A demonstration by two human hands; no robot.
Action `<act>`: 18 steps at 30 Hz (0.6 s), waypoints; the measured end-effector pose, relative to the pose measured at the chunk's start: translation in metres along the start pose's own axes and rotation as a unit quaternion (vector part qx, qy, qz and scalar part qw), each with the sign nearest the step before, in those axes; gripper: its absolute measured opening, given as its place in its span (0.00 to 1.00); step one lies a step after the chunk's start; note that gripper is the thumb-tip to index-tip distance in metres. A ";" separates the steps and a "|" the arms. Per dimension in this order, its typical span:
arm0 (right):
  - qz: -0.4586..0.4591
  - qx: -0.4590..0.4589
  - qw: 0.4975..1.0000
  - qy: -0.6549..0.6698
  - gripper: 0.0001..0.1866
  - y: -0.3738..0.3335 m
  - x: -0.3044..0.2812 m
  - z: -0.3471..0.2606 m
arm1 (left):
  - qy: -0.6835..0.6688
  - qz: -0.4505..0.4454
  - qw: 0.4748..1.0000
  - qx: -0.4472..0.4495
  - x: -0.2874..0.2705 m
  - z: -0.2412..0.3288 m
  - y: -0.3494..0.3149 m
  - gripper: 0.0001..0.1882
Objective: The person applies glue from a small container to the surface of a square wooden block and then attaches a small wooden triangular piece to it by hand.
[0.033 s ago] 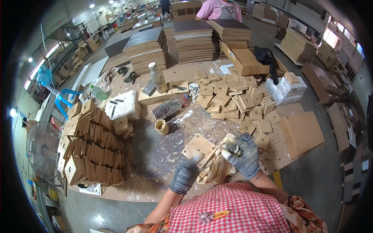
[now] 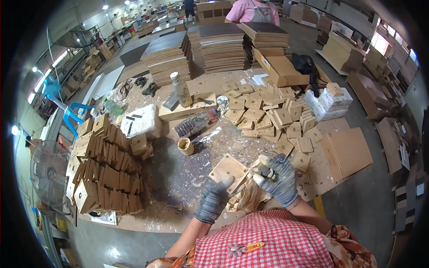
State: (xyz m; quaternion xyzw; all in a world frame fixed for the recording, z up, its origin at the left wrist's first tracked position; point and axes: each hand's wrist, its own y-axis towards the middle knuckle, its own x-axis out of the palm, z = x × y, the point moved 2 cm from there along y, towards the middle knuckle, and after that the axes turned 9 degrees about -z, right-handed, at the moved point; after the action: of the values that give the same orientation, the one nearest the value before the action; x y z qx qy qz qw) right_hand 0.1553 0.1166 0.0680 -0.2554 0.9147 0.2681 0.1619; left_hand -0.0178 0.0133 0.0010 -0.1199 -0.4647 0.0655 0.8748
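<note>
Head view: holding wooden block (image 2: 228, 167) in partly closed left hand (image 2: 212, 202), with right hand (image 2: 282, 179) curled beside it, contents unclear. Probably done: stacked blocks (image 2: 108, 176); probably remaining: loose heap (image 2: 255, 115).

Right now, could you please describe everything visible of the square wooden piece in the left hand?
The square wooden piece looks pale and flat, with rounded corners and dark round spots, perhaps holes. Broad face up, it is gripped at its near side by the left hand; the right hand is at its right, contact unclear.
</note>
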 end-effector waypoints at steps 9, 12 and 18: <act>-0.001 -0.005 1.000 -0.015 0.12 -0.002 -0.001 0.017 | 0.028 0.003 0.999 0.043 0.007 0.001 -0.002 0.23; -0.027 -0.086 0.992 -0.091 0.14 -0.004 0.009 0.027 | -0.003 -0.017 0.999 0.031 0.008 0.002 -0.001 0.22; 0.021 0.183 0.982 -0.039 0.24 -0.032 0.022 0.186 | 0.067 0.060 0.990 0.106 -0.029 -0.005 0.013 0.22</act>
State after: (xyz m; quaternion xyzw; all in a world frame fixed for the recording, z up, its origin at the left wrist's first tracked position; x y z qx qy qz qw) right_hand 0.1848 0.1918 -0.1040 -0.1916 0.9464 0.1096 0.2359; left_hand -0.0296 0.0185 -0.0286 -0.0585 -0.3873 0.1582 0.9064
